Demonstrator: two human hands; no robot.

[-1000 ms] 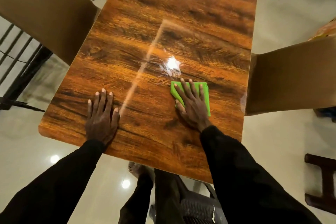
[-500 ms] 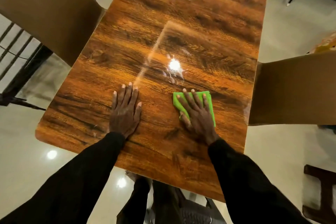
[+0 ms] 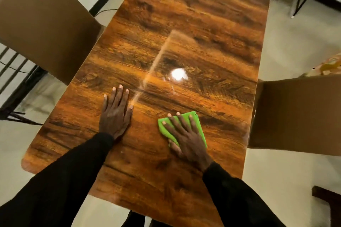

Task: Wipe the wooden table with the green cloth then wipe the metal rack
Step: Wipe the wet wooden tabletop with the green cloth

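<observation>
The right hand (image 3: 188,138) pressed flat on the green cloth (image 3: 197,121) mid-wipe, left hand (image 3: 116,114) flat beside it on the tabletop (image 3: 203,24); far tabletop apparently next.

Wooden table (image 3: 193,24): was orange-brown, grained with dark streaks, bearing one white glare spot. Green cloth (image 3: 184,116): was plain bright green. Chair backs (image 3: 42,24): were plain tan-brown. Sleeves (image 3: 70,180): were black. Floor (image 3: 295,51): was pale cream. Fabric (image 3: 330,66) at right edge: showed an orange-yellow pattern.
</observation>
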